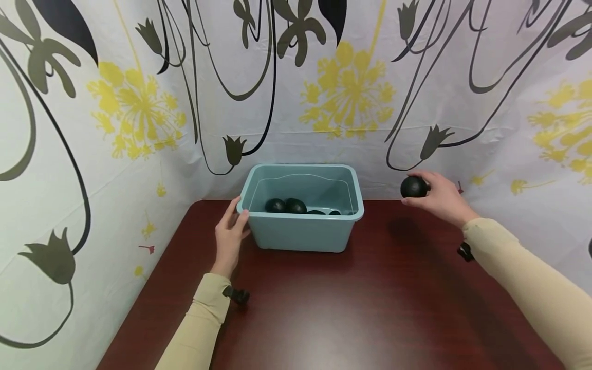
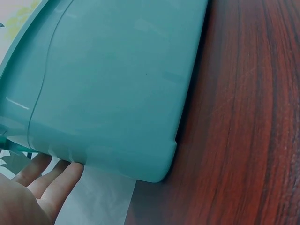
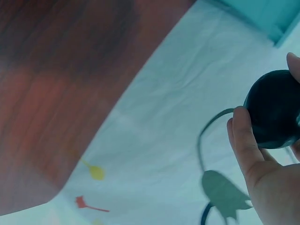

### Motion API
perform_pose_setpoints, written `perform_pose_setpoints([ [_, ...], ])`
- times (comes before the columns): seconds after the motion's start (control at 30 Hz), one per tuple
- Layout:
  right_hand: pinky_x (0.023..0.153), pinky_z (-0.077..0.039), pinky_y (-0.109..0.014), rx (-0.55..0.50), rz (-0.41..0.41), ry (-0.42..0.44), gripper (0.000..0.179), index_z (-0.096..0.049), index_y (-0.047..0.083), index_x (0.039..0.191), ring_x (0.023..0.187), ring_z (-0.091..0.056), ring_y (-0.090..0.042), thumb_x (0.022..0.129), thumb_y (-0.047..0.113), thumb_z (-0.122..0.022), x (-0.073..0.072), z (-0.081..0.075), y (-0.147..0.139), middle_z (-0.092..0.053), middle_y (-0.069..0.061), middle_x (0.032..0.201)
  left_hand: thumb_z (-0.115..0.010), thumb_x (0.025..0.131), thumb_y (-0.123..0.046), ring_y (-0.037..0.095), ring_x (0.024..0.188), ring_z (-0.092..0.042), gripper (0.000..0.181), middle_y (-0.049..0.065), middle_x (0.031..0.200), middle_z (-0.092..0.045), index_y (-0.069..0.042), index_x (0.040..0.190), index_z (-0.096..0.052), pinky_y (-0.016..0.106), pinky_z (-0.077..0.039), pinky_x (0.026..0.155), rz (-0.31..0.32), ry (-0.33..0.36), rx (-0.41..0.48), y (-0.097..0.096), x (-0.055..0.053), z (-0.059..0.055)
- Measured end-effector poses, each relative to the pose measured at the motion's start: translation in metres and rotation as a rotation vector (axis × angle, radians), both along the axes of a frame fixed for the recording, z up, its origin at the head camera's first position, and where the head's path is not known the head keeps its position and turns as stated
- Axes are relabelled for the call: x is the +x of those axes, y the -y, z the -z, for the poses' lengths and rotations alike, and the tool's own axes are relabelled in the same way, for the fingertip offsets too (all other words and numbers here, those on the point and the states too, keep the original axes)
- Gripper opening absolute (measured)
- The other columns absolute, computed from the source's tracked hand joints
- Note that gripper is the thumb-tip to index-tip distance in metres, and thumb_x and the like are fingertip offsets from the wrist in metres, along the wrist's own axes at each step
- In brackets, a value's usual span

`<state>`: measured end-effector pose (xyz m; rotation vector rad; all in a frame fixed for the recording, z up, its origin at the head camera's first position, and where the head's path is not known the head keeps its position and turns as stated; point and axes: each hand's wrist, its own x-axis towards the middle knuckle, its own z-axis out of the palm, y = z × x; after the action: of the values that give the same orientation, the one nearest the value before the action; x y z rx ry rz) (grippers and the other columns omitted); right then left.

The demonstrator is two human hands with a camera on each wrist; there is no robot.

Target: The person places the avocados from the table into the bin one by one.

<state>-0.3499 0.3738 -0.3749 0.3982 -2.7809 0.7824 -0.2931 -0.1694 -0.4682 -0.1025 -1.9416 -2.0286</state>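
Note:
In the head view my right hand (image 1: 441,198) is raised over the table's right back edge. It grips a dark, smooth, rounded fruit that looks like an avocado (image 1: 413,186), with thumb and fingers on opposite sides. The right wrist view shows the same avocado (image 3: 274,110) in the fingers, apart from the bin. My left hand (image 1: 228,239) is at the left front corner of a blue-green plastic bin (image 1: 302,234). Fairly straight fingertips (image 2: 70,176) touch the bin's outer end wall in the left wrist view. Inside the bin lie several similar dark avocados (image 1: 295,206), partly hidden by the front wall.
The bin stands upright near the back of a dark red-brown wooden table (image 1: 333,313). A white cloth (image 1: 296,113) printed with flowers hangs close behind the table and along its left side. Below my right hand a shadow falls on the tabletop.

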Motion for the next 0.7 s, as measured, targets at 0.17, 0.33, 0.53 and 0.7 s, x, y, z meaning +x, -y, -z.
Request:
perform_pose_setpoints([
  [0.17,0.086,-0.046,-0.056,-0.017,-0.045,-0.031,0.08,-0.048,0.027,0.148,0.118,-0.051,-0.037,0.08,0.053,-0.082,0.005,-0.015,0.018,-0.047,-0.011,0.146,-0.069,0.095,-0.045,0.027,0.126,-0.055,0.054,0.005,0.145,-0.054,-0.037,0.146,-0.053,0.061,-0.048,0.092,-0.006,-0.025,-0.012,0.001,-0.002,0.004],
  [0.33,0.085,-0.047,-0.054,-0.032,-0.094,-0.062,0.076,-0.051,0.03,0.145,0.114,-0.056,-0.037,0.079,0.049,-0.084,0.009,-0.031,0.037,-0.051,-0.008,0.134,-0.07,0.094,-0.045,0.026,0.127,-0.055,0.055,0.004,0.145,-0.054,-0.037,0.146,-0.053,0.059,-0.049,0.09,-0.004,-0.037,-0.02,0.002,-0.002,0.003],
  [0.53,0.084,-0.05,-0.054,-0.027,-0.151,-0.049,0.077,-0.048,0.029,0.148,0.115,-0.055,-0.038,0.082,0.046,-0.082,0.012,-0.051,0.056,-0.046,-0.008,0.142,-0.072,0.093,-0.043,0.027,0.127,-0.055,0.055,0.008,0.143,-0.055,-0.037,0.145,-0.054,0.057,-0.049,0.091,0.005,-0.024,-0.006,0.004,-0.004,0.003],
  [0.7,0.084,-0.05,-0.053,-0.031,-0.186,-0.057,0.077,-0.047,0.028,0.148,0.115,-0.056,-0.036,0.082,0.046,-0.083,0.012,-0.064,0.071,-0.045,-0.006,0.145,-0.072,0.093,-0.043,0.027,0.127,-0.055,0.056,0.008,0.144,-0.054,-0.037,0.145,-0.053,0.056,-0.049,0.091,0.016,-0.016,-0.011,0.005,-0.004,0.003],
])
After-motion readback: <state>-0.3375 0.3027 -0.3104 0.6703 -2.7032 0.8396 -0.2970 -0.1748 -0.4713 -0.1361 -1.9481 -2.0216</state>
